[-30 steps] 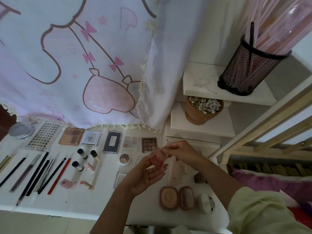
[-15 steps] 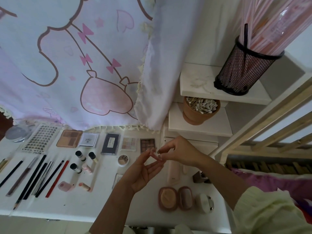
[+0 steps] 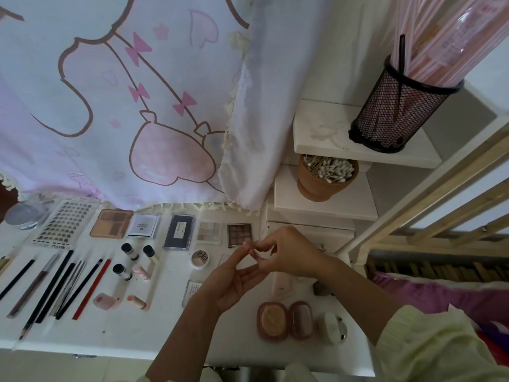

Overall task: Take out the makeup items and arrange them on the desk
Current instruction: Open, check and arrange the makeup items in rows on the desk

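Note:
Above the white desk (image 3: 124, 334), my right hand (image 3: 289, 252) pinches its fingertips together against the index fingertip of my left hand (image 3: 234, 279). Only a sliver of a small pink compact (image 3: 249, 246) shows between the fingertips; the rest is hidden. My left palm faces up with its fingers apart. Laid out on the desk are eyeshadow palettes (image 3: 239, 235), a black case (image 3: 179, 235), a peach palette (image 3: 111, 224), small bottles (image 3: 129, 250), a row of pencils (image 3: 55, 285) and an open pink powder compact (image 3: 285, 319).
A terracotta pot of cotton swabs (image 3: 327, 175) and a black mesh holder (image 3: 396, 111) stand on white stepped shelves at the right. A pink printed curtain (image 3: 137, 106) hangs behind the desk. A wooden bed rail (image 3: 440, 202) runs along the right side.
A second ago the pink compact lay face-up in my left fingers with my right hand on its top. Both hands have risen slightly, and the compact is now almost hidden between the fingertips.

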Tool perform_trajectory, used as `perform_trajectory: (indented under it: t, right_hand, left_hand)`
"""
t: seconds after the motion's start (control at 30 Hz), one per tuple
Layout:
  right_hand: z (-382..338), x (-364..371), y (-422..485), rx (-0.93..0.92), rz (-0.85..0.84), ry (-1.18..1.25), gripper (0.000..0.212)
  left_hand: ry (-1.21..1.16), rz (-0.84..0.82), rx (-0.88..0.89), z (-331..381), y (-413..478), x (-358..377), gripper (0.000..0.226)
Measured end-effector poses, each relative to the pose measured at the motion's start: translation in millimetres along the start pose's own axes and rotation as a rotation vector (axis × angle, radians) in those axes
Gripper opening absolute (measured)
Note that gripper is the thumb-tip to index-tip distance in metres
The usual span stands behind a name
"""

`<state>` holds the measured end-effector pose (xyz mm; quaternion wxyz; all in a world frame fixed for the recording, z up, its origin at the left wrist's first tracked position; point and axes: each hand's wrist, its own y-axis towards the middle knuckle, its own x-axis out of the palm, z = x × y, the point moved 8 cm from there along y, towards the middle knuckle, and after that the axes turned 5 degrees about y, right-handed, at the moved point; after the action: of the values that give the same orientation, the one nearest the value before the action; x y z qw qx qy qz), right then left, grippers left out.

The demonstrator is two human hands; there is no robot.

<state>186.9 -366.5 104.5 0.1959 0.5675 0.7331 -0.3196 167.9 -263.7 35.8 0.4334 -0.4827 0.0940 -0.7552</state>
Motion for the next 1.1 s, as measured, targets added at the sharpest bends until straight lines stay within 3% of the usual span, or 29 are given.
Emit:
perform_trajectory:
  t: [0.13, 0.3, 0.67, 0.8, 1.1]
  right_hand:
    - [-3, 2, -1, -0.023, 0.005, -0.070, 0.019]
    - [-8, 1, -3, -0.061, 0.022, -0.074, 0.017]
    - [-11, -10, -7, -0.028, 0.049, 0.262, 0.011]
    - [-9, -12, -9, 0.002, 0.017, 0.330, 0.016]
    - [-12, -8, -11, -0.014, -0.016, 0.240, 0.021]
  left_hand:
    - [-0.007, -0.005, 0.012, 1, 0, 1, 0.041]
    - [-0.029, -0.017, 0.032, 1, 0, 0, 0.043]
    - [-0.058, -0.034, -0.014, -3, -7, 1, 0.041]
    - [-0.041, -0.025, -0.033, -5, -6, 0, 0.042]
    - [-0.031, -0.021, -0.045, -7, -7, 0, 0.044]
